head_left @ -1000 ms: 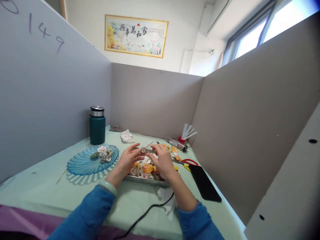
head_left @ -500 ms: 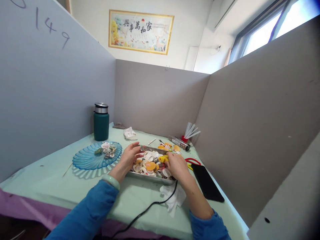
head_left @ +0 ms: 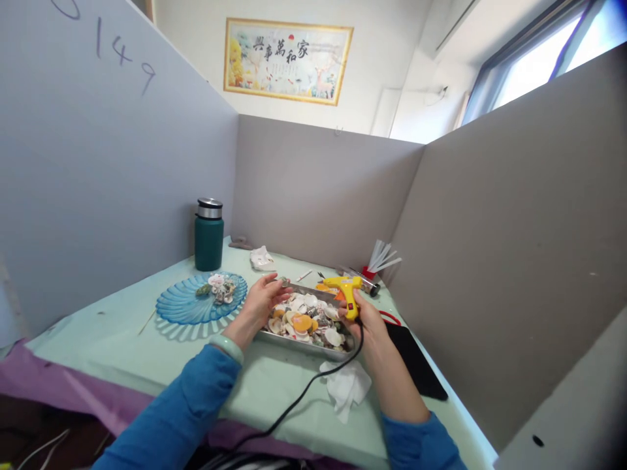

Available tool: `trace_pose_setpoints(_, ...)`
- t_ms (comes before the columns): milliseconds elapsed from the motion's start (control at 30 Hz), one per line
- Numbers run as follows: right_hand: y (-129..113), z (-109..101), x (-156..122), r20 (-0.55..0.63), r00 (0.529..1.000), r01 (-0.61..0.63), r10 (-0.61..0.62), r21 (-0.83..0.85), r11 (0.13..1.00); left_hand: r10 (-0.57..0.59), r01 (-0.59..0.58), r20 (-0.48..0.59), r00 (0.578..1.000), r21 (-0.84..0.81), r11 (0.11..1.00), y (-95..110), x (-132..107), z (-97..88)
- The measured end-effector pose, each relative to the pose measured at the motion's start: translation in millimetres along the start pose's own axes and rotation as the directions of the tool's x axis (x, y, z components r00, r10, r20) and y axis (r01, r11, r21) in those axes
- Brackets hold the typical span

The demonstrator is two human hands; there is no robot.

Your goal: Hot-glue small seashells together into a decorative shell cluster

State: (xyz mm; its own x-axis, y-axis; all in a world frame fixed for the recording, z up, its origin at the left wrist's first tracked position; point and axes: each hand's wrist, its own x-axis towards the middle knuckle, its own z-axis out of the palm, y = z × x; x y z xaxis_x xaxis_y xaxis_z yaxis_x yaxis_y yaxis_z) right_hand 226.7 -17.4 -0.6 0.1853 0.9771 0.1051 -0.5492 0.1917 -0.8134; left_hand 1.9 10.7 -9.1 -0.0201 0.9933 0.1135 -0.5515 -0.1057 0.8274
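Observation:
My right hand (head_left: 365, 318) is closed round the grip of a yellow glue gun (head_left: 345, 287), raised above the right end of a metal tray (head_left: 287, 338) full of seashells (head_left: 304, 320). The gun's nozzle points left and its black cord (head_left: 313, 385) trails toward me. My left hand (head_left: 259, 303) hovers over the tray's left end and pinches a small shell (head_left: 283, 281) between thumb and fingertips.
A blue glass plate (head_left: 186, 307) with a few shells lies left of the tray. A green flask (head_left: 208, 236) stands behind it. A crumpled tissue (head_left: 347, 386) and a black phone (head_left: 416, 365) lie near the right. Red scissors (head_left: 392, 318) and white glue sticks (head_left: 385, 256) sit further back. Partition walls surround the table.
My right hand reached down to the tray's right side, took the yellow glue gun and lifted it. My left hand stayed over the tray with the small shell. The camera shifted left.

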Motion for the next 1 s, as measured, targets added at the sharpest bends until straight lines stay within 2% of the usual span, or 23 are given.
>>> trace_pose_setpoints(67, -0.5, 4.4, -4.2, 0.021, 0.995, -0.100, 0.098, 0.107, 0.989, -0.001, 0.001, 0.020, 1.000, -0.012, 1.000, 0.2, -0.4, 0.3)
trace_pose_setpoints(133, -0.2, 10.9, -9.9, 0.026, 0.996, -0.092, 0.088, 0.191, 0.977, 0.002, -0.002, 0.037, 0.999, -0.005, 1.000, 0.0, -0.4, 0.2)
trace_pose_setpoints(200, 2.6, 18.1, -16.4, 0.101, 0.983, -0.165, 0.151, 0.150, 0.975, 0.011, -0.011, 0.049, 0.999, -0.003, 1.000, -0.7, 0.3, -0.5)
trace_pose_setpoints(300, 10.1, 25.7, -24.3, 0.227, 0.923, -0.302, 0.310, -0.068, 0.951, 0.028, -0.027, 0.064, 0.998, -0.015, 1.000, -2.3, 2.3, -2.4)
trace_pose_setpoints(333, 12.6, 26.9, -25.8, 0.248, 0.922, -0.279, 0.297, -0.105, 0.954, 0.037, -0.035, 0.075, 0.996, -0.015, 0.999, -2.8, 2.6, -2.9)
trace_pose_setpoints(400, 17.0, 27.6, -26.6, 0.242, 0.959, -0.118, 0.148, -0.133, 0.984, 0.061, -0.062, 0.121, 0.991, 0.006, 0.998, -3.5, 1.9, -2.9)
trace_pose_setpoints(467, 21.5, 27.5, -25.5, 0.204, 0.979, 0.060, -0.025, -0.168, 0.984, 0.086, -0.099, 0.198, 0.976, 0.058, 0.993, -4.1, -1.0, -1.2)
trace_pose_setpoints(533, 27.0, 28.4, -24.0, 0.160, 0.982, 0.140, -0.102, -0.247, 0.959, 0.080, -0.122, 0.299, 0.951, 0.123, 0.985, -4.7, -5.3, 1.8)
trace_pose_setpoints(600, 33.1, 30.7, -23.4, 0.152, 0.982, 0.153, -0.109, -0.319, 0.935, 0.052, -0.127, 0.383, 0.922, 0.172, 0.977, -5.6, -9.5, 5.0)
trace_pose_setpoints(667, 38.8, 34.1, -23.9, 0.137, 0.984, 0.159, -0.113, -0.393, 0.906, 0.037, -0.132, 0.420, 0.907, 0.199, 0.971, -7.1, -12.0, 7.4)
trace_pose_setpoints(833, 47.5, 41.2, -25.6, 0.150, 0.980, 0.187, -0.132, -0.463, 0.866, 0.032, -0.147, 0.429, 0.903, 0.236, 0.961, -10.9, -11.9, 10.1)
trace_pose_setpoints(1000, 47.5, 37.4, -22.0, 0.161, 0.967, 0.254, -0.199, -0.495, 0.831, 0.000, -0.138, 0.414, 0.910, 0.303, 0.943, -7.6, -14.3, 12.1)
